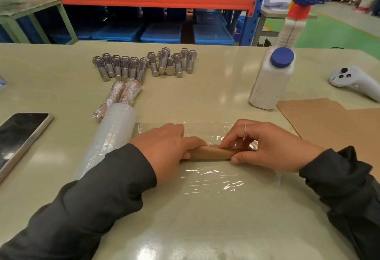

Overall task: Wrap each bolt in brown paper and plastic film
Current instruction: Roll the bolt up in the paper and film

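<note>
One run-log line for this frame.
stage: film wrap | both hands (left, right) grip brown-paper-wrapped bolt on clear plastic film sheet

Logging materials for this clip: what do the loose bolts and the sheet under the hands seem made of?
The grey hex-head bolts look like bare metal, dull silvery with cut threads. The clear sheet looks like thin plastic film: see-through, wrinkled, with bright glints.

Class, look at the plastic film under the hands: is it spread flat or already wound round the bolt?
Spread flat. The film lies on the table; the paper-wrapped bolt rests on it.
</note>
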The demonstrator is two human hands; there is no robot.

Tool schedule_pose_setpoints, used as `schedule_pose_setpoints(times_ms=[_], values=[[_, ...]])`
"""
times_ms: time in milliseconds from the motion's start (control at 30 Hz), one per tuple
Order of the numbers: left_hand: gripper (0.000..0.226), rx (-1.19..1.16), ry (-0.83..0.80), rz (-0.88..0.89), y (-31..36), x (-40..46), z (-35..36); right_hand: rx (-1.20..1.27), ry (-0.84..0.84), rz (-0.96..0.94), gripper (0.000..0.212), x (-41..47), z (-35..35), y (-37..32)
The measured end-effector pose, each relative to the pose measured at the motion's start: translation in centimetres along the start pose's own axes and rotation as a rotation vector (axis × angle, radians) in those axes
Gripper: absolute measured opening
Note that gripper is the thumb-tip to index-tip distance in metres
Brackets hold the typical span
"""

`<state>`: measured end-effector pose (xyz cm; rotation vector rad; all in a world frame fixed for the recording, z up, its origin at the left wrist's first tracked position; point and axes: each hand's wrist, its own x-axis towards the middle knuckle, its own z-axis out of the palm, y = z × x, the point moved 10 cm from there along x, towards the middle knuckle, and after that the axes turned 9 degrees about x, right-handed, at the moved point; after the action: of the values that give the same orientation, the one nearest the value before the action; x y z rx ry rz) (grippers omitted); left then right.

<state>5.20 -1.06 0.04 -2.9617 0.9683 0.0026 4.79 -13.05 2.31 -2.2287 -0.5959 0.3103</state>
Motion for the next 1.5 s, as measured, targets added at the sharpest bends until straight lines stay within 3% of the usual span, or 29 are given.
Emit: schedule_pose_setpoints(times_ms=[133,300,433,733,967,1267,1433,1500], values=[[0.046,0.011,0.086,-0.002,0.4,-0.2,-0.6,-0.088,-0.006,-0.002,0.037,-0.3,-0.2,0.2],[0.073,0.036,0.097,0.132,2.7,-0.4,-0.9,-0.122,0.01,-0.014,0.037,-0.3,-0.1,-0.1],[0.073,0.027,0.077,0.104,2.6,-0.2,-0.8,-0.303,-0.044,0.04,0.037,-0.6,0.1,0.5],[0.074,0.057,0.044,0.085,2.9,-0.1,-0.7,-0.699,-0.013,-0.037,0.034,-0.9,0.7,-1.9],[0.075,0.083,0.036,0.072,3.0,-0.1,-0.7,-0.292,0.147,-0.1,0.021,-0.9,-0.5,-2.9],[0.07,0.02,0.057,0.087,2.8,0.0,-0.7,-0.016,0.06,-0.031,0.039,-0.4,0.2,-1.4],[0.06,-0.145,0.102,0.014,1.5,0.0,-1.0,0.084,0.142,0.004,0.023,-0.1,-0.4,-0.8],[0.06,-0.169,0.112,0.001,1.3,0.0,-1.1,0.127,0.194,0.01,0.026,0.1,-0.6,-0.7]])
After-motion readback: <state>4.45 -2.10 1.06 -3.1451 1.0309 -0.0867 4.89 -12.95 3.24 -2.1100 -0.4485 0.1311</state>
